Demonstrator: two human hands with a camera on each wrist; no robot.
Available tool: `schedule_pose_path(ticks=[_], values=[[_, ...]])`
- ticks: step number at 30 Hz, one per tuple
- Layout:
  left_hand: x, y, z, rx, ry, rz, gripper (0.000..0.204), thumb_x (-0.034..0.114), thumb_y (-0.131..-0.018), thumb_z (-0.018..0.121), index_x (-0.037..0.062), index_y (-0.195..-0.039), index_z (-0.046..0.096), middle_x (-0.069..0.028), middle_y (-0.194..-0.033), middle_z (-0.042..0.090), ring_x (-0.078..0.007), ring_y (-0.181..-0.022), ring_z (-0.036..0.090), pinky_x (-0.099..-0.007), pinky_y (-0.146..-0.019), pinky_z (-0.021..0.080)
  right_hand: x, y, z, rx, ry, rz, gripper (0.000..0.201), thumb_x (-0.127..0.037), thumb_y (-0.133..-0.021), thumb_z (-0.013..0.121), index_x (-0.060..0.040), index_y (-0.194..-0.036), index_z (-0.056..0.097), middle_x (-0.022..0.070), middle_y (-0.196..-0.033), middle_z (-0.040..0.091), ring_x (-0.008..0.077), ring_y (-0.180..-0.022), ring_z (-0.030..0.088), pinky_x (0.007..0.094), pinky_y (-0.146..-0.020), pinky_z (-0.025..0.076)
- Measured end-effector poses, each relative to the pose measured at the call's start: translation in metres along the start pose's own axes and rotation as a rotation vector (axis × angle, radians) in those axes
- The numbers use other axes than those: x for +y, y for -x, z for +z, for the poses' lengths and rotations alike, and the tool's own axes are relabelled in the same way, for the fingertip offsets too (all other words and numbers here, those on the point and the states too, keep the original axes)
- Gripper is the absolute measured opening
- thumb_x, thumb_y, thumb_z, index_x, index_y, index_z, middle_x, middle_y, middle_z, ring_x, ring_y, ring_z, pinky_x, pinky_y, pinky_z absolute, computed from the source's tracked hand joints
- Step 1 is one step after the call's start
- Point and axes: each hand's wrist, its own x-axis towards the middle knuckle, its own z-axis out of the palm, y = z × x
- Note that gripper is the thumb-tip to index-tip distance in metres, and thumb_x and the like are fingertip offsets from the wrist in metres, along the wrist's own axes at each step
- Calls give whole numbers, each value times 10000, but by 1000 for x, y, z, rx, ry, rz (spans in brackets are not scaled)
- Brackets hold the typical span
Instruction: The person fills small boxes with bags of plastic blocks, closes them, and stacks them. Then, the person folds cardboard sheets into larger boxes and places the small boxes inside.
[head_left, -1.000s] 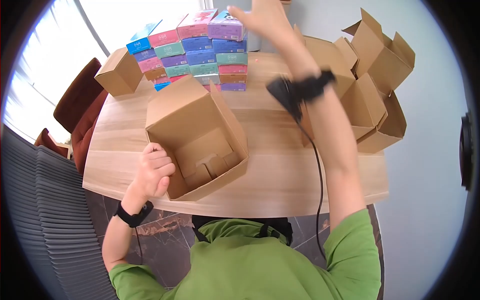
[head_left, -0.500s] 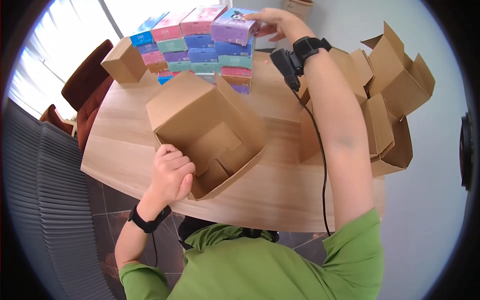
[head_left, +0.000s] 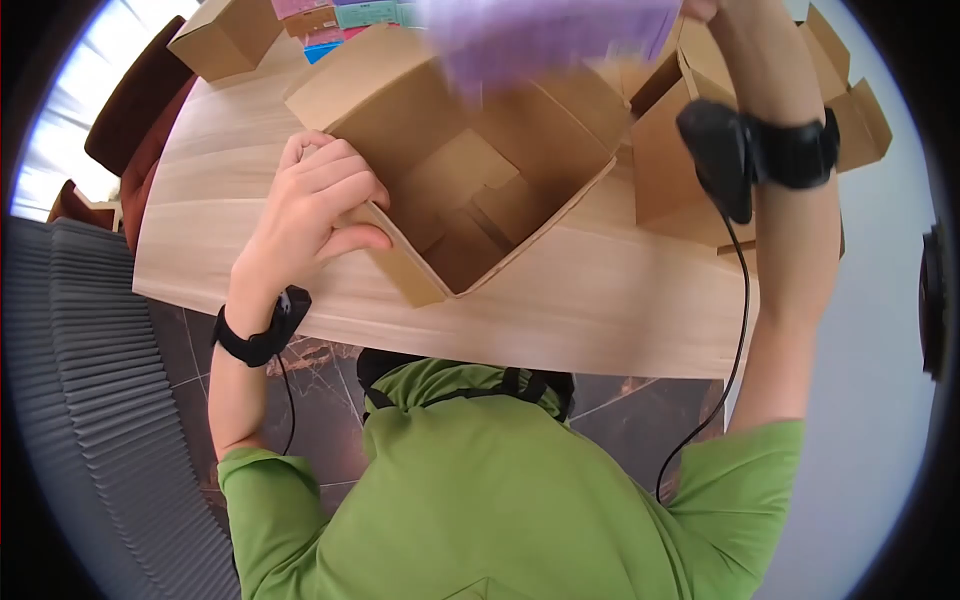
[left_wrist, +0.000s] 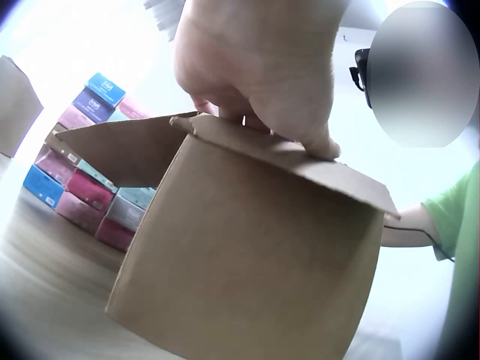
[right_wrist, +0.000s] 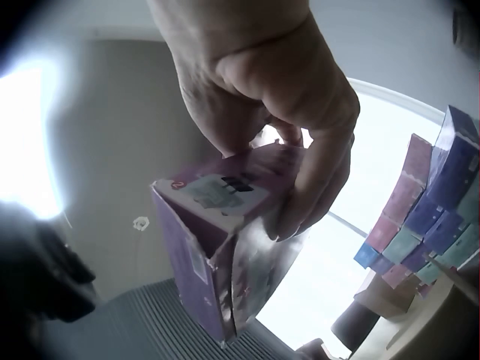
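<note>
In the head view my left hand (head_left: 305,210) grips the left edge of an open cardboard box (head_left: 410,265), which looks empty inside. The left wrist view shows that hand (left_wrist: 262,67) with its fingers over a flap of the box (left_wrist: 247,240). A purple box (head_left: 560,40), blurred, hangs above the far side of the cardboard box. My right hand (head_left: 702,8) is at its right end, mostly cut off by the frame's top. In the right wrist view the right hand (right_wrist: 277,97) pinches the purple box (right_wrist: 202,262) between thumb and fingers.
Stacked coloured boxes (head_left: 365,14) stand at the table's far side, beside a closed cardboard box (head_left: 228,42). Several open cardboard boxes (head_left: 680,170) are on the right. A red-brown chair (head_left: 135,100) stands to the left of the wooden table (head_left: 200,220).
My right hand has lifted the purple box off the stack and brought it towards the open cardboard box. That box is more to the right in view and tilted, with my left hand still on its edge.
</note>
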Motion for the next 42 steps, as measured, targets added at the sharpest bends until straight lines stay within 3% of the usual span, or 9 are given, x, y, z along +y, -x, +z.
schedule_pose_path(ticks=[7, 16, 19, 22, 26, 33, 35, 38, 42], values=[[-11, 9, 20, 246, 124, 69, 344, 332, -548, 719, 91, -714, 538, -6, -699, 504, -192, -677, 483, -328, -734, 338, 41, 7, 80, -241, 1359, -121, 282, -260, -744, 611, -42, -916, 561, 125, -760, 608, 275, -684, 611, 395, -628, 499], [-8, 4, 36, 355, 147, 55, 364, 371, -541, 704, 80, -700, 554, -3, -662, 507, -191, -633, 472, -315, -673, 312, 104, -11, 125, -490, 1031, 484, 501, -241, -691, 638, 157, -915, 433, 228, -760, 571, 316, -722, 606, 381, -619, 499], [-7, 7, 33, 288, 182, 7, 331, 288, -513, 738, 121, -740, 566, 17, -716, 506, -184, -687, 475, -321, -728, 326, 70, -19, 102, -906, 715, 1125, 460, -186, -715, 507, 17, -1123, 439, 134, -943, 616, 232, -827, 598, 296, -694, 488], [-7, 4, 36, 268, 181, 5, 328, 311, -503, 725, 128, -719, 560, 18, -698, 494, -193, -667, 463, -324, -712, 320, 88, 2, 95, -1076, 580, 1089, 419, -177, -708, 501, -37, -1101, 462, 88, -932, 621, 216, -831, 593, 296, -706, 477], [-10, 1, 37, 239, 182, -5, 311, 337, -501, 703, 131, -675, 548, 15, -664, 475, -196, -636, 444, -325, -701, 315, 122, 20, 118, -588, 656, 974, 299, -69, -675, 585, 4, -957, 518, 182, -942, 583, 310, -888, 573, 352, -708, 470], [-11, -2, 27, 202, 90, -23, 303, 376, -533, 683, 142, -631, 518, 17, -627, 431, -184, -628, 436, -324, -703, 314, 66, 22, 72, -747, 1125, -15, 174, -117, -683, 631, 29, -759, 574, 177, -801, 613, 294, -722, 616, 376, -593, 495], [-9, -3, 24, 187, 67, -27, 313, 391, -544, 682, 151, -614, 495, 22, -615, 404, -167, -628, 435, -320, -698, 313, 12, 6, 46, -666, 1260, -4, 153, -130, -719, 582, 19, -749, 562, 154, -828, 616, 274, -681, 614, 374, -562, 491], [-2, -7, 22, 175, 39, -14, 309, 384, -536, 687, 158, -622, 495, 22, -616, 398, -160, -631, 434, -317, -689, 313, -57, -51, 18, -538, 1398, 785, 499, -450, -737, 638, 34, -853, 601, 205, -900, 614, 294, -827, 622, 423, -708, 510], [7, -13, 28, 168, -15, -33, 308, 354, -522, 716, 162, -644, 508, 25, -635, 412, -154, -653, 444, -323, -688, 324, -9, -94, -77, 223, 1187, 636, 519, -415, -787, 587, 83, -931, 583, 208, -842, 620, 251, -739, 632, 366, -616, 517]])
